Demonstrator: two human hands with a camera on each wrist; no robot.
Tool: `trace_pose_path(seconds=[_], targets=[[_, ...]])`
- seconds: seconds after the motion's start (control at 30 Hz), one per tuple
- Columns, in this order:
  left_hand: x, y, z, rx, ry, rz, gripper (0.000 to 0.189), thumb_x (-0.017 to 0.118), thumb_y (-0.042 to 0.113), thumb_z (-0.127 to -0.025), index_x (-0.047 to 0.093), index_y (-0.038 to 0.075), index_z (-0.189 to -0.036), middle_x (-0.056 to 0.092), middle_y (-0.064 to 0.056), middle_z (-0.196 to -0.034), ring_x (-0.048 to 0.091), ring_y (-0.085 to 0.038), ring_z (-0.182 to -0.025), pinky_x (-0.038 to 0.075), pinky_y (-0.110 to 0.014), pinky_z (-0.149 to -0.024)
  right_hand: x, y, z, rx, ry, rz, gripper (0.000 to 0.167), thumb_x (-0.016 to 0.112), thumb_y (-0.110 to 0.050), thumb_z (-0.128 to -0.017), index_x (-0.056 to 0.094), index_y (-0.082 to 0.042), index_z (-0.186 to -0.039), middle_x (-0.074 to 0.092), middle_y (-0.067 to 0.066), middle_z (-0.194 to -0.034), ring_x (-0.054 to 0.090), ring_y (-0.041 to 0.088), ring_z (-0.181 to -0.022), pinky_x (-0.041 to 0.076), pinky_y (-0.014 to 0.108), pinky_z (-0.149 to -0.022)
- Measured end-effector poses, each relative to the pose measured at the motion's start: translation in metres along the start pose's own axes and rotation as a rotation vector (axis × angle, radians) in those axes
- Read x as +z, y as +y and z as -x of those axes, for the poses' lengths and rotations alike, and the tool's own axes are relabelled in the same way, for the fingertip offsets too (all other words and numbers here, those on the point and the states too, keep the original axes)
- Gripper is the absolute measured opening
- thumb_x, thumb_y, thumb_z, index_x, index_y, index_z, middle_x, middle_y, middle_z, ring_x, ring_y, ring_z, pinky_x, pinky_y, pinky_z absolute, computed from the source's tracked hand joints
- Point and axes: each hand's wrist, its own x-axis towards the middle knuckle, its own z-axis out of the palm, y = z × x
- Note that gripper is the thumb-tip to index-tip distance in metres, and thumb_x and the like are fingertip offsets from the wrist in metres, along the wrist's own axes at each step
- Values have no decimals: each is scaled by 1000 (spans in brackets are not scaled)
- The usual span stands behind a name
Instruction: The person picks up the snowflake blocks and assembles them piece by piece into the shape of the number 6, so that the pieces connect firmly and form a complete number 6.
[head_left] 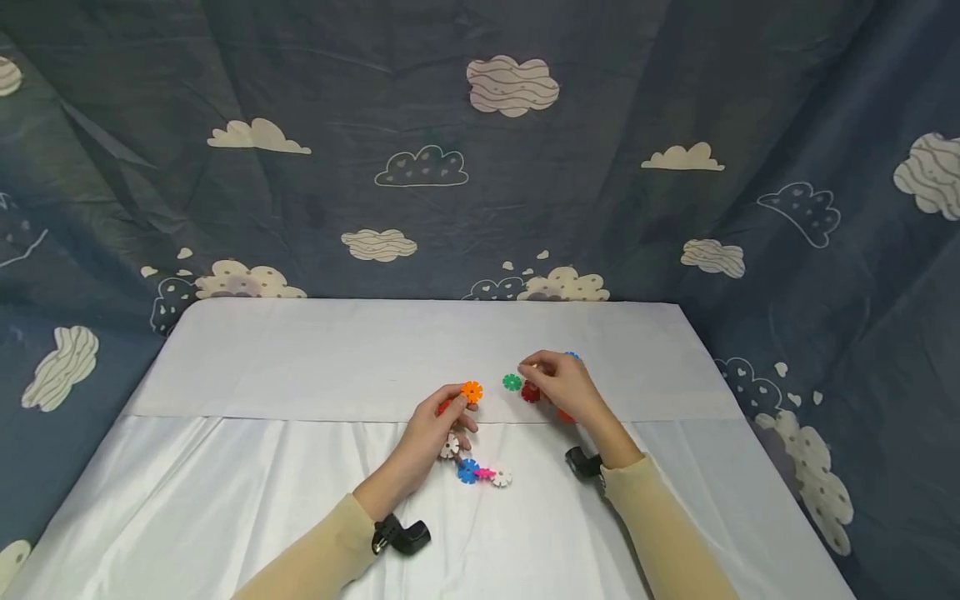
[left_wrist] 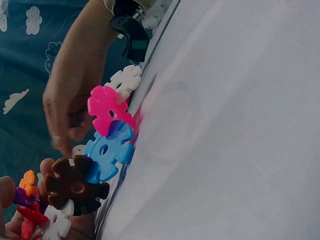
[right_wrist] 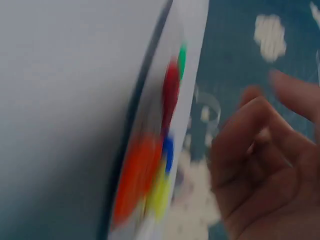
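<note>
Nearer than the orange piece (head_left: pixel 472 392), a chain of flower pieces (head_left: pixel 468 472) is trailing over the white table (head_left: pixel 300 358). The left hand (head_left: pixel 427 439) is sitting beside the orange piece, its grip pinching the chain's far end. The chain is looking light, stiff and slippery; holding its flat sides is seeming best, as tugging might be popping the slots apart. Right of the orange piece, the right hand (head_left: pixel 566 387) is hovering near more flower pieces (head_left: pixel 529 392), its grip bending loosely, holding nothing that is showing. Behind the orange piece, a cloud cloth (head_left: pixel 420 208) is hanging; no writing is showing
</note>
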Motion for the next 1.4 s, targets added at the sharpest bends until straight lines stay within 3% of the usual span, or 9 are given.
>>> trace_pose_path(seconds=[0.17, 0.3, 0.43, 0.57, 0.77, 0.9, 1.07, 1.27, 1.4], targets=[[-1, -1, 0, 0, -1, 5, 34, 53, 26, -113, 59, 8, -142, 67, -27, -125, 63, -17, -62, 57, -26, -59, -10, 18, -3, -26, -26, 316, 34, 81, -32, -95, 78, -13, -122, 63, 3, -82, 52, 17, -74, 40, 26, -59], [0, -1, -1, 4, 7, 17, 33, 52, 25, -113, 59, 8, -141, 66, -26, -125, 62, -17, -64, 58, -25, -62, -10, 17, -3, -48, -69, 403, 35, 83, -32, -93, 78, -15, -123, 61, 2, -80, 51, 16, -72, 38, 26, -58], [1, 0, -2, 3, 6, 28, 33, 50, 25, -114, 57, 6, -141, 66, -26, -125, 62, -16, -66, 57, -25, -62, -10, 17, -2, -16, -107, 417, 40, 86, -34, -91, 77, -22, -128, 64, 2, -88, 54, 18, -82, 44, 24, -63], [1, 0, -2, 1, 3, 35, 33, 49, 25, -115, 57, 5, -140, 65, -27, -125, 62, -16, -68, 57, -25, -62, -11, 19, -2, 24, -147, 407, 38, 88, -32, -89, 78, -24, -124, 64, 2, -93, 56, 19, -90, 48, 25, -68], [1, 1, -1, -2, -7, 15, 34, 50, 24, -114, 57, 6, -142, 66, -28, -127, 62, -15, -65, 56, -25, -61, -14, 22, -6, -17, -137, 333, 20, 85, -26, -92, 72, -16, -102, 58, 3, -81, 53, 18, -78, 43, 26, -65], [0, 0, 0, -13, -6, 3, 35, 49, 25, -114, 57, 6, -143, 67, -26, -127, 62, -14, -64, 57, -25, -61, -13, 17, -4, -31, -112, 168, 17, 79, -24, -97, 70, -10, -92, 60, 3, -75, 52, 15, -69, 42, 24, -60], [0, 0, -1, -11, -3, 0, 35, 49, 26, -114, 57, 7, -142, 68, -25, -126, 63, -15, -68, 57, -25, -63, 2, -5, 2, -57, -151, -71, 16, 71, -23, -103, 75, -8, -104, 70, 7, -79, 57, 17, -64, 48, 25, -56], [-1, 1, -1, 28, -27, 8, 43, 49, 27, -115, 48, 13, -155, 65, -28, -128, 68, -19, -81, 58, -24, -64, 14, -20, 11, -256, -131, -10, 7, 75, -13, -100, 78, -8, -104, 78, 3, -86, 66, 14, -68, 57, 24, -59], [-2, 2, -1, 40, -34, 1, 48, 48, 26, -115, 42, 18, -163, 64, -29, -127, 69, -20, -84, 59, -24, -65, 15, -20, 13, -326, -116, 25, 7, 76, -9, -98, 78, -6, -103, 79, 3, -87, 68, 14, -68, 59, 21, -64]])
